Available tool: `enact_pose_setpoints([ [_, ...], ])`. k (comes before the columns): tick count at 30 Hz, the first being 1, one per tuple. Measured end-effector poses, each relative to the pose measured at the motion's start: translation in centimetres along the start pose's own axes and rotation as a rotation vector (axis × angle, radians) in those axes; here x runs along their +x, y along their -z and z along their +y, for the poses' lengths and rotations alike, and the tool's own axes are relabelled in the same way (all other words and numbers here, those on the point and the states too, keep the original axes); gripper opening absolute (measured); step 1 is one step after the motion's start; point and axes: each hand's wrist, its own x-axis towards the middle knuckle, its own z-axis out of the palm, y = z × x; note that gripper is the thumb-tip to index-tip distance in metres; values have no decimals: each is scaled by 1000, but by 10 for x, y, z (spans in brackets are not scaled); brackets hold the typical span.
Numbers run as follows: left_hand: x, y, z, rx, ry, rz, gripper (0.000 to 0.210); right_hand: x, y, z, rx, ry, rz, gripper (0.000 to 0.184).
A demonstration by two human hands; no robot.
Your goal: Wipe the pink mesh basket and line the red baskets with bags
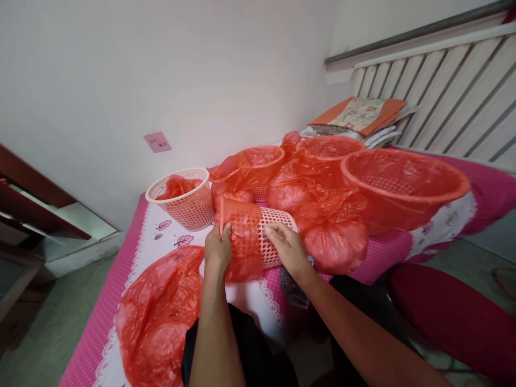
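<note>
L hand is closed on the rim end of a small white plastic basket w/ lots of holes. The thumb is on the near side. R hand is half open, bent fingers on the basket's bare side near its bottom; can't tell if it grips or just rests. The basket lies on its side btwn the hands, above the pink & white cloth, w/ a thin see-through red plastic bag over its rim half.

A big loose red plastic bag is by the L arm. Behind L hand, a pale round plastic basket stands up w/ a crumpled red bag in it. A puffy bunched red bag is just beside R hand, & a big round basket in red plastic is further right.
</note>
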Motion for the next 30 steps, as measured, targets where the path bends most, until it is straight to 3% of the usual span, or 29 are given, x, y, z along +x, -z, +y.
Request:
enact_pose_setpoints([
  [4, -2, -6, 4, 52, -45, -15, 31, -3, -21, 12, 141, -169, -46, 34],
  [8, -4, -6, 2, 116, -73, -17, 33, -6, -34, 13, 211, -169, -105, 30],
  [13, -1, 0, -4, 159, -56, -9, 35, -1, -23, 21, 189, -170, -24, 20],
  [18, 0, -1, -4, 163, -64, -5, 35, 2, -11, 24, 142, -172, -18, 26],
  [26, -2, -2, -3, 142, -96, 9, 35, -9, -26, 18, 43, -56, -142, 25],
  [30, -2, 1, -3, 150, -75, -3, 35, -9, -19, 21, -42, -57, -151, 6],
])
